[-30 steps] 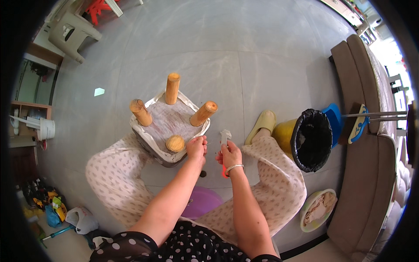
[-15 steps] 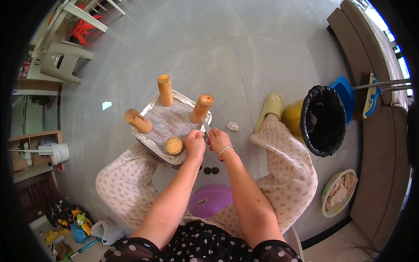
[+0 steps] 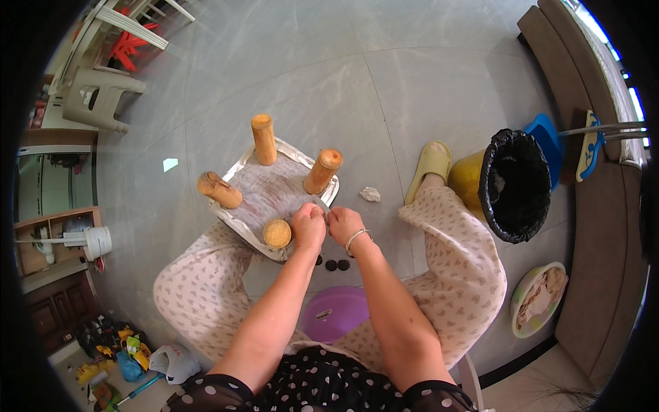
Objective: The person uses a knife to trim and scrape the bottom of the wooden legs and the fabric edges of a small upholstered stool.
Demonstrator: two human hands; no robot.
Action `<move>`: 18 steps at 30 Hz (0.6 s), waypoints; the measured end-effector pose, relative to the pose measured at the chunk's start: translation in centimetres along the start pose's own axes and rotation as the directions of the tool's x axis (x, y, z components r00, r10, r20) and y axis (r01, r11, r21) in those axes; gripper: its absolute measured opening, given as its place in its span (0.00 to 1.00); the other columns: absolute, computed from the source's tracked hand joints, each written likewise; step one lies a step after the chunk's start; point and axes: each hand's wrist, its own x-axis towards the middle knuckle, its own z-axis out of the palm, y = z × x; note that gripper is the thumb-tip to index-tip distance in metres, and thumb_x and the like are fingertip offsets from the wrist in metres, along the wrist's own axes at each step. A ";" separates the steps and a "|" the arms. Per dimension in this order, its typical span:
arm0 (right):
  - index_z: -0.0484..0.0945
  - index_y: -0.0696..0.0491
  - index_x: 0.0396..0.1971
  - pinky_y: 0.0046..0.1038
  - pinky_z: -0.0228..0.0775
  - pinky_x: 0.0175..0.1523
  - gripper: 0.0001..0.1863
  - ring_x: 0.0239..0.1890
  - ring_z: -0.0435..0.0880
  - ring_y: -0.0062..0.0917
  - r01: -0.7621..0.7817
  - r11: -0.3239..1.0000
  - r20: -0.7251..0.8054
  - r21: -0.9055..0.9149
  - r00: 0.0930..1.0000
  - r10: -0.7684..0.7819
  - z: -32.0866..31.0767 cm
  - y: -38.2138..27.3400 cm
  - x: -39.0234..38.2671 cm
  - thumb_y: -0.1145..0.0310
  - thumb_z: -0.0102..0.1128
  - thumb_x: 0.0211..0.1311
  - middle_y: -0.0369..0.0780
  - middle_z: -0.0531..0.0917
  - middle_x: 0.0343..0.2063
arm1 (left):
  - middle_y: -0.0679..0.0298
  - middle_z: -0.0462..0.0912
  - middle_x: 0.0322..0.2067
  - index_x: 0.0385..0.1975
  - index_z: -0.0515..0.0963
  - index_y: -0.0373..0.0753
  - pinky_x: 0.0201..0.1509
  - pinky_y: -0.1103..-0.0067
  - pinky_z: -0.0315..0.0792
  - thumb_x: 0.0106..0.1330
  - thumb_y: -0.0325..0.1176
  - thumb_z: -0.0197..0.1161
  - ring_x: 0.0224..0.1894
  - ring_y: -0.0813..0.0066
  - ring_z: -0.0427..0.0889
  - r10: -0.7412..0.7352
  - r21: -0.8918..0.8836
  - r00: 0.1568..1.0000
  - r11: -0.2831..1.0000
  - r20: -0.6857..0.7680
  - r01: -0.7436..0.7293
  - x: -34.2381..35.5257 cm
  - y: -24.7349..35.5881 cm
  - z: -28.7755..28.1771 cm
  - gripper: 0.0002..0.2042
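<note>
Upturned stool [image 3: 271, 196] sits on the floor between the knees, four wooden legs up. Left hand [image 3: 308, 229] and right hand [image 3: 345, 224] meet at its near-right edge, both grips pinched shut on the stool's edge wrapping. Crumpled scrap [image 3: 370, 194] lies just right. Black bin [image 3: 515, 185] stands well right.

Grey tiled floor [image 3: 412, 75], brown sofa [image 3: 604, 206]

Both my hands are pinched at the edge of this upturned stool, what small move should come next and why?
Probably keep peeling: both the left hand and right hand pinch something thin, hard to make out, at the near rim of the upturned stool, so a short pull toward you seems fitting.
</note>
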 end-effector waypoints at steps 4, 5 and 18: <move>0.78 0.57 0.27 0.43 0.70 0.43 0.13 0.37 0.78 0.49 0.008 0.999 -0.015 -0.040 1.000 -0.009 -0.3 -0.6 0.6 0.63 0.48 0.59 0.52 0.81 0.30 | 0.67 0.72 0.19 0.23 0.74 0.32 0.28 0.79 0.64 0.61 0.27 0.51 0.23 0.80 0.67 0.099 0.080 0.995 0.992 0.005 -0.099 -0.7 0.4 -0.3 0.08; 0.78 0.57 0.27 0.43 0.70 0.43 0.13 0.38 0.78 0.49 0.001 0.999 -0.033 -0.032 0.999 -0.002 -0.4 -0.6 1.0 0.63 0.49 0.59 0.52 0.81 0.30 | 0.67 0.72 0.18 0.23 0.74 0.32 0.28 0.79 0.64 0.61 0.27 0.52 0.24 0.80 0.68 0.117 0.076 0.993 0.990 0.008 -0.117 -1.2 1.0 -0.1 0.08; 0.75 0.60 0.26 0.41 0.70 0.39 0.15 0.32 0.79 0.48 -0.285 0.844 0.062 0.454 0.955 0.289 0.0 -1.1 -3.0 0.63 0.47 0.61 0.53 0.79 0.25 | 0.73 0.69 0.19 0.27 0.73 0.36 0.22 0.84 0.58 0.69 0.33 0.51 0.20 0.88 0.62 0.174 0.020 0.935 0.982 0.309 -0.190 -9.9 2.8 -4.2 0.10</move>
